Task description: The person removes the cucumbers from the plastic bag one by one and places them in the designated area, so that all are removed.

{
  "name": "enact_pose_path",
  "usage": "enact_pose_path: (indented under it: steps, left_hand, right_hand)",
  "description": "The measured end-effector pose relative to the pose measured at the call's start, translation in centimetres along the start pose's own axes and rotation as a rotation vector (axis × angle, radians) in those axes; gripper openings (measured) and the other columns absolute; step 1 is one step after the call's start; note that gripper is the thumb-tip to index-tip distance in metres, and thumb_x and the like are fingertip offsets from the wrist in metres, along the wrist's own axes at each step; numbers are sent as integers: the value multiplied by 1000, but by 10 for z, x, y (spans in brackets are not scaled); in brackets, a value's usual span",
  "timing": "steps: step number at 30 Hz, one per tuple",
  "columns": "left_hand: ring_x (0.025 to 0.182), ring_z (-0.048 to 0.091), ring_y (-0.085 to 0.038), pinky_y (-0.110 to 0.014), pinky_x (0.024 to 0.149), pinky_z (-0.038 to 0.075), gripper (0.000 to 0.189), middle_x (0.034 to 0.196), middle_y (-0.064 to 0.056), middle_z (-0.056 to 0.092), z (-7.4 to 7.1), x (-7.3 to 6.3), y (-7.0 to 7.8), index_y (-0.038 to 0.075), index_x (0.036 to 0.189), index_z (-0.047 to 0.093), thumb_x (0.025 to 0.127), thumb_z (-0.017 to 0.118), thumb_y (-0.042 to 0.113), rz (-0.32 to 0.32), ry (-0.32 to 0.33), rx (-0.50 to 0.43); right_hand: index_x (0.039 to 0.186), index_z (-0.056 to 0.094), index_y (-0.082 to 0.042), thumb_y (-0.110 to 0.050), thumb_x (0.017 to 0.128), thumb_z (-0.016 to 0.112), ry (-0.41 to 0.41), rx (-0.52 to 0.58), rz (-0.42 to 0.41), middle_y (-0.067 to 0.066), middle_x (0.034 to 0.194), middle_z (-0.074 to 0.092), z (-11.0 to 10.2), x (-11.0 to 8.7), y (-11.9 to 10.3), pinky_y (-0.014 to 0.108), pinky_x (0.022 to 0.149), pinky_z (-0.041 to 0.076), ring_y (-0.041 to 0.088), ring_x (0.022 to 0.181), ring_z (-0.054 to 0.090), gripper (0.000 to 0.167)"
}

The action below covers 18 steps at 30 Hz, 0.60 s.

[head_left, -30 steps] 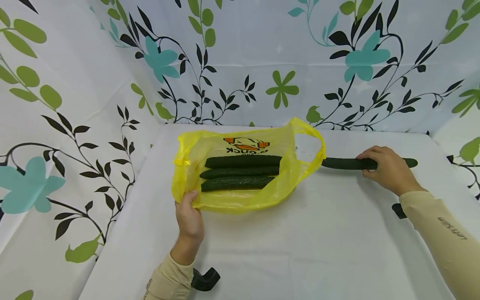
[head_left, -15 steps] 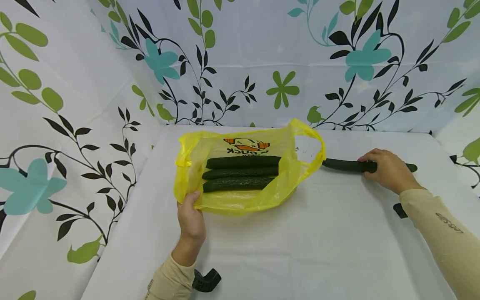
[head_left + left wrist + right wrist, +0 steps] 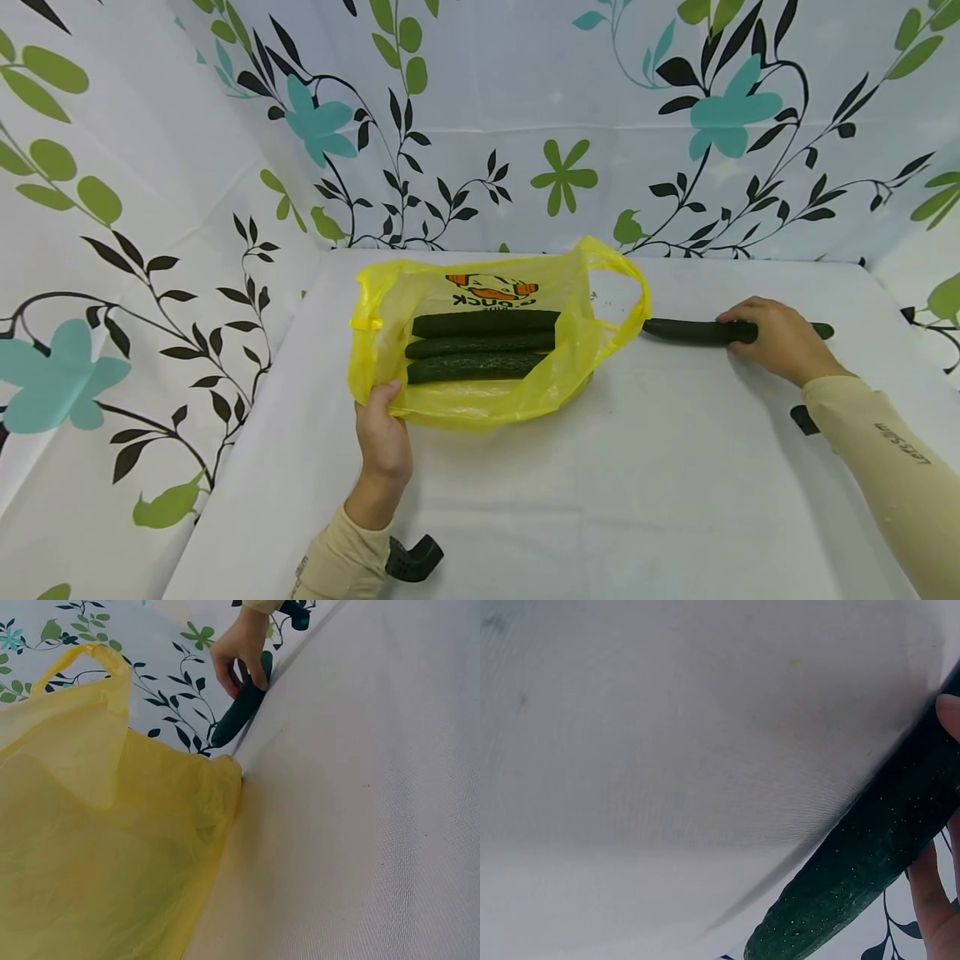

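A yellow plastic bag [image 3: 480, 408] with a printed duck lies on its side on the table, mouth facing me. Three dark green cucumbers [image 3: 480, 344] lie side by side inside it. My left hand [image 3: 384, 437] pinches the bag's lower left rim, thumb on the inner side. To the right of the bag, my right hand [image 3: 780, 337] grips another cucumber [image 3: 686, 331] around its middle, and its left end reaches the bag's handle loop in the head view. In the right wrist view this cucumber [image 3: 855, 855] runs diagonally, with thumb and fingers on opposite sides.
A white cloth covers the table [image 3: 600, 500]. Behind it hangs a white curtain [image 3: 480, 100] printed with leaves and flowers. Black wrist devices [image 3: 415, 558] show beside both beige sleeves [image 3: 892, 467].
Almost nothing differs. My right hand has lowered very slightly with the cucumber; the left hand keeps its hold on the bag.
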<state>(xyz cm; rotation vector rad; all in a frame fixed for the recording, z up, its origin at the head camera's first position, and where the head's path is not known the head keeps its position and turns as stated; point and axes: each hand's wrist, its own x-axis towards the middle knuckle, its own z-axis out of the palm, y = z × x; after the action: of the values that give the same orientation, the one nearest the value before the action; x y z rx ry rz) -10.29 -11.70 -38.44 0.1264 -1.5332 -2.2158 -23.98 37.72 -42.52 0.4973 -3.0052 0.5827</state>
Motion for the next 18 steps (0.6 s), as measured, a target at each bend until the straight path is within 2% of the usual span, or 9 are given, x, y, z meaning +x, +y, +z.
enact_pose_path:
  steps: [10, 14, 18]
  left_hand:
    - [103, 50, -15, -27, 97, 39, 42, 114, -4, 52, 1, 0, 0, 0, 132, 44, 91, 33, 3, -1, 6, 13]
    - [103, 50, -15, -27, 97, 39, 40, 113, -5, 52, 1, 1, 0, 0, 130, 45, 91, 33, 2, -6, 11, 1]
    - [101, 49, -14, -27, 96, 39, 39, 113, -7, 51, 1, 1, 0, 1, 129, 45, 91, 33, 2, -9, 13, -9]
  right_hand:
    - [127, 66, -2, -4, 80, 81, -10, 29, 33, 24, 131, 56, -2, -5, -4, 68, 102, 32, 50, 125, 45, 49]
    - [130, 64, -3, -9, 81, 82, 40, 3, 19, 24, 132, 56, -9, -4, -15, 68, 99, 35, 49, 124, 47, 52]
    - [133, 61, -3, -15, 87, 79, 132, -25, 20, 23, 132, 56, -23, 2, -41, 68, 98, 36, 48, 123, 48, 51]
